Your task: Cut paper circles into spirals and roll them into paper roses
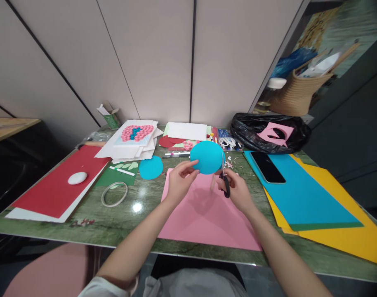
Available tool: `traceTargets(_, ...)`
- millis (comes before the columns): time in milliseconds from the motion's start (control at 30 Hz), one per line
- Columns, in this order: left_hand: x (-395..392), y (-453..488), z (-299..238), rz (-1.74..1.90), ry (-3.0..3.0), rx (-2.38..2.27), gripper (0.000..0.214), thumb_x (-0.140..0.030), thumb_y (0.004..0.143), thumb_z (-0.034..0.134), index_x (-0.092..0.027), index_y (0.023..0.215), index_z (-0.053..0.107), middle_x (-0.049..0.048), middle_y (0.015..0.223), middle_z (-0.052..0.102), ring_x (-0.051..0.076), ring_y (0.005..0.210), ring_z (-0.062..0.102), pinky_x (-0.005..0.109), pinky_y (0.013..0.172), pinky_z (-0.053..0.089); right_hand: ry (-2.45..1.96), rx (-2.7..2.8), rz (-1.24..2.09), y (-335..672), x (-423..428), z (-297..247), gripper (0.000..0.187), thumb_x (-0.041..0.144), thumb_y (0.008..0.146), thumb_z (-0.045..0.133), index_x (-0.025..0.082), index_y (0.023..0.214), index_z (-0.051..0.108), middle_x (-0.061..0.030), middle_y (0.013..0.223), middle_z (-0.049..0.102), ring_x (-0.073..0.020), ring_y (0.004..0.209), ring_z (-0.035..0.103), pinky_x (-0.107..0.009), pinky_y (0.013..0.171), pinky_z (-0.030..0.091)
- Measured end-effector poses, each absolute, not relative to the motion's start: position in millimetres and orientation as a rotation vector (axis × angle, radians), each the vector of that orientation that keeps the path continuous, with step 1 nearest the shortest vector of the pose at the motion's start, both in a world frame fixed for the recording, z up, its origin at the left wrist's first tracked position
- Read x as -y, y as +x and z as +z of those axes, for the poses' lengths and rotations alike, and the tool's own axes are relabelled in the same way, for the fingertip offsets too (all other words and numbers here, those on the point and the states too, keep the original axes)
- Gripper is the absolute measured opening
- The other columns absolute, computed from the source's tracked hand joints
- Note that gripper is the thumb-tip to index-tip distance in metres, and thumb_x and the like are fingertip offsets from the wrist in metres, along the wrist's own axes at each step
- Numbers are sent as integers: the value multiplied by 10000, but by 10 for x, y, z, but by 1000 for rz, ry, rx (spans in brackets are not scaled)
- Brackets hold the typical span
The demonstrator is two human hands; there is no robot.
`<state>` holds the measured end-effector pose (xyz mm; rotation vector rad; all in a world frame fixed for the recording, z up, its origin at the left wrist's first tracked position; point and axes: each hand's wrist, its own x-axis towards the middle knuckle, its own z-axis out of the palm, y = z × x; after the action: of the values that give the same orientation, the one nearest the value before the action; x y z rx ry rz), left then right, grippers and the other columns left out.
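Note:
My left hand (182, 178) pinches the lower left edge of a round blue paper disc (206, 156), held up above the table. In my right hand (236, 189) is a pair of scissors (226, 185) with dark handles; its blades point upward along the disc's right edge. A bit of blue paper shows just right of the blades. Below both hands lies a pink paper sheet (203, 222). Another blue disc (151, 167) rests on the table to the left.
Left are red paper (64, 173) with a white oval object (77, 177), a tape roll (105, 197) and stacked white sheets (109, 144). Right, a phone (268, 167) lies on blue paper (312, 198) over yellow sheets (361, 235). A black plastic bag (244, 128) holds pink scraps behind.

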<state>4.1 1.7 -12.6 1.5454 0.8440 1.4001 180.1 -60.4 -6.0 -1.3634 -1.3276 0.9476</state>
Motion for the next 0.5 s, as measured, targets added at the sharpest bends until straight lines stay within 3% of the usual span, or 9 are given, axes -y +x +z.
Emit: traceTargets(500, -1, 35, -96, 1417, 1481, -885, 236, -229, 725, 680, -216, 958, 716, 67, 968, 668, 151, 808, 631, 278, 722, 533, -1370, 1351, 933, 1803, 608, -81, 309, 445, 772, 608, 204, 953, 542, 38, 602, 493, -121, 561, 472, -249, 524, 366)
